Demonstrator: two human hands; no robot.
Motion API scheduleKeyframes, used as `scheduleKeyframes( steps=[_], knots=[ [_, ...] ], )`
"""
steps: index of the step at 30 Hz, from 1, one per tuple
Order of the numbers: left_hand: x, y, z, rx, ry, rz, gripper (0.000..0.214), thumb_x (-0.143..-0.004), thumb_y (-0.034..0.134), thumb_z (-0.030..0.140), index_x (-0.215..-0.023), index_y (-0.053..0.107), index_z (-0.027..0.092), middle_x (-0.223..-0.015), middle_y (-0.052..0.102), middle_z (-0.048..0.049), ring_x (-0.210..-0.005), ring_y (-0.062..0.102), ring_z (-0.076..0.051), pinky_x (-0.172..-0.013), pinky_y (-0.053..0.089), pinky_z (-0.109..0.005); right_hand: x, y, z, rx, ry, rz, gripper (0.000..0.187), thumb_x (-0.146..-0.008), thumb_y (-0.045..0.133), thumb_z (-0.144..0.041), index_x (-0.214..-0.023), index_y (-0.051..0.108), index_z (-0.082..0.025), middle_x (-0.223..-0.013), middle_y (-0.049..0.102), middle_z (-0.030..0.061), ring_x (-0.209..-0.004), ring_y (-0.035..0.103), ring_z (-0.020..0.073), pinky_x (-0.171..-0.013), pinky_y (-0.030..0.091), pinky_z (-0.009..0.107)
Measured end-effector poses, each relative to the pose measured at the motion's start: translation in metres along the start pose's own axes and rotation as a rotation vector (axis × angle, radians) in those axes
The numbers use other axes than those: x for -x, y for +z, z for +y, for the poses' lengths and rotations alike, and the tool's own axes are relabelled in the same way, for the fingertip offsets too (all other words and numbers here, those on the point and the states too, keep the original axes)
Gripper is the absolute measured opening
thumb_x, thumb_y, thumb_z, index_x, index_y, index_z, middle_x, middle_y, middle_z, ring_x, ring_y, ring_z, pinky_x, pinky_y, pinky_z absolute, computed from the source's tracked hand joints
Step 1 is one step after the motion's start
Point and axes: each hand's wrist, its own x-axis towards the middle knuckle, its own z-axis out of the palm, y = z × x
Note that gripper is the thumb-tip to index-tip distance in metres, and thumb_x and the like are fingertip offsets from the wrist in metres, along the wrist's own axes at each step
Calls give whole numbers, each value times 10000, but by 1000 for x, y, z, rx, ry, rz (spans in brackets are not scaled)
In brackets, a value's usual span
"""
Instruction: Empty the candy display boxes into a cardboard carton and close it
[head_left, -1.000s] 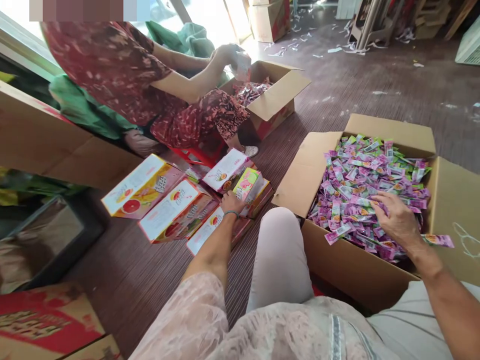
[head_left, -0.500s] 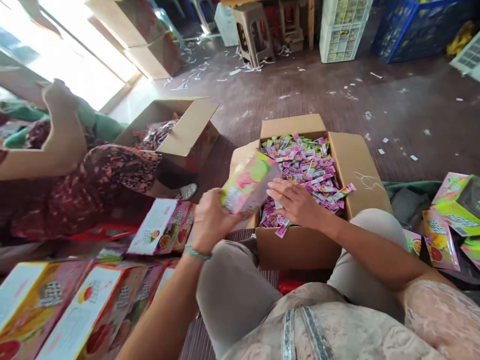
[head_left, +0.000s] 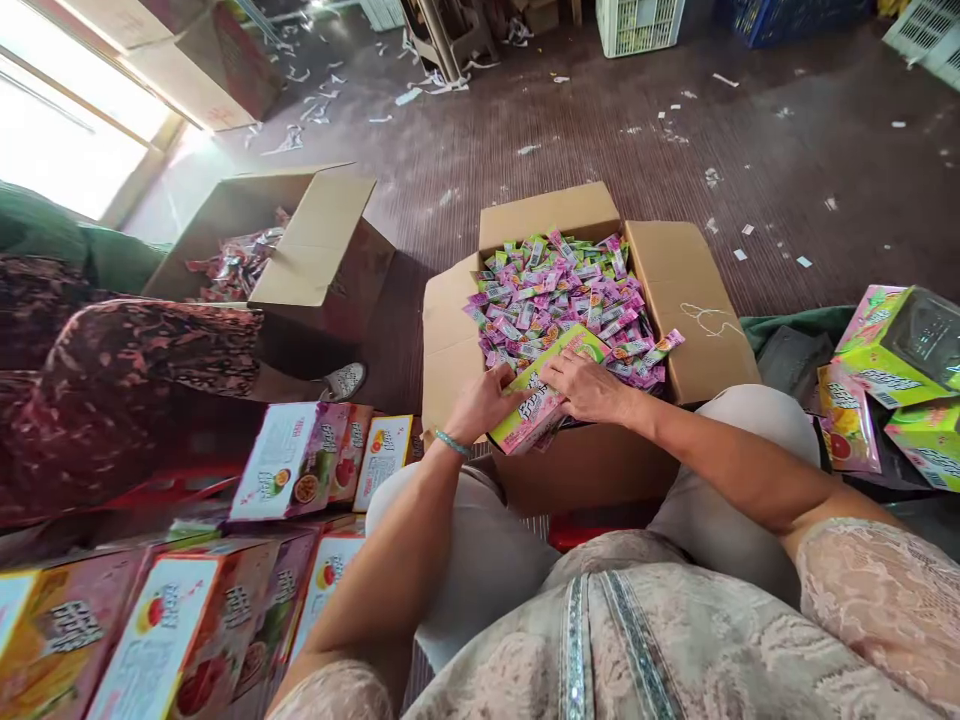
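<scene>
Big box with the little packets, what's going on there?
Someone holds a carton over the near side of the box, which is heaped with packets. The left hand grips its left side; the right hand rests on top. Other cartons stand to the left.

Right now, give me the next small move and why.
Probably steady the small box with the left hand and feel along its edge with the right hand for a flap: both hands are on it, it slants above the loose sachets in the open carton, and no open flap shows.
</scene>
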Motion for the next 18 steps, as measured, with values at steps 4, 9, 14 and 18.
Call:
scheduleKeyframes(
  steps=[4, 9, 14, 18],
  knots=[
    [-4, 3, 6, 27, -10, -48, 302, -911, 627, 374, -723, 428, 246, -646, 485, 27, -637, 447, -177, -652, 291, -317, 4, -2, 1, -70, -33, -31, 455, -901, 928, -367, -1205, 709, -108, -1259, 698, 180, -1168, 599, 330, -977, 442, 419],
    [2, 5, 14, -9, 15, -76, 336, -955, 634, 356, -722, 416, 252, -626, 474, 23, -621, 438, -186, -646, 279, -318, 8, -4, 1, -132, -1, -68, 447, -968, 853, -525, -1057, 719, -109, -1118, 714, 154, -1087, 621, 306, -970, 435, 405],
    [11, 8, 24, -118, 41, -106, 393, -1009, 611, 392, -728, 369, 261, -608, 446, 3, -624, 475, -221, -651, 247, -334, 12, -4, 1, -115, 35, -84, 418, -956, 855, -507, -1041, 667, -143, -1090, 700, 134, -1017, 596, 286, -905, 383, 370],
    [12, 9, 28, -96, 62, -102, 400, -1017, 575, 385, -700, 370, 254, -626, 484, -17, -662, 518, -233, -665, 268, -337, 17, -3, 4, -77, -2, 13, 463, -936, 866, -556, -1024, 630, -167, -1142, 684, 151, -1058, 562, 308, -911, 329, 378]
  ],
)
